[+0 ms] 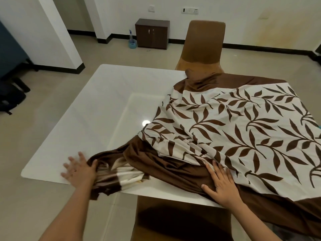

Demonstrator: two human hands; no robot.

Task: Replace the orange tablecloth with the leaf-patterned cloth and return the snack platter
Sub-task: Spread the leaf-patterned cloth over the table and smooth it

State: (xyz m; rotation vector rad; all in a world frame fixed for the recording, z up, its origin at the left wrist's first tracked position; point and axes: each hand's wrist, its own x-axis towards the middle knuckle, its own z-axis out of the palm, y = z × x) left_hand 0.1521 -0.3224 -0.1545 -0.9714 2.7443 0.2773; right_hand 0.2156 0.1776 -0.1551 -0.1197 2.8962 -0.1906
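Partly spread leaf-patterned cloth (234, 122), right edge cropped

The white table (97, 108) has a glossy middle panel inside a matte border. The leaf cloth (234, 129), cream with brown leaves and a brown border, lies rumpled over the table's right half and hangs over the near edge. Its left corner is bunched by the near edge, where the left hand (79, 171) lies flat on the tabletop, touching it.
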